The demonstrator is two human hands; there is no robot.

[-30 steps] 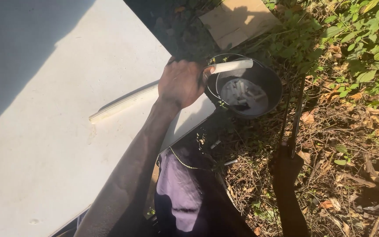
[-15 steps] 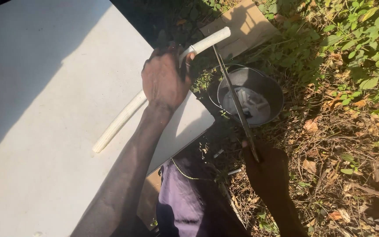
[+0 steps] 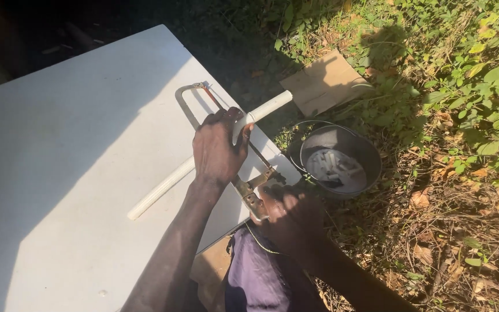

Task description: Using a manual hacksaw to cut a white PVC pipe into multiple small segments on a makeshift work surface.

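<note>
two hands, one pipe, one hacksaw, one pot, one piece of cardboard. the left hand (image 3: 218,151) presses down on the white pipe (image 3: 163,185), its grip clenched around it near the bench (image 3: 59,173) edge. the pipe is a long, smooth, round plastic tube that lies slantwise on the white bench, its far end sticking out past the edge over the ground. the right hand (image 3: 290,216) has its grip closed around the handle of the hacksaw (image 3: 226,138), whose thin blade crosses the pipe just beside the left fingers, the curved metal frame arching over the bench.

half a second ago the saw stood off the bench, its blade hanging over the pot; now it is laid across the pipe, and the right hand has come up to the bench edge.

the dark round metal pot (image 3: 339,162) sits on the ground just beside the bench corner and holds several short white cut pieces. a flat brown cardboard (image 3: 324,81) lies beyond it among dry leaves and green weeds.
</note>
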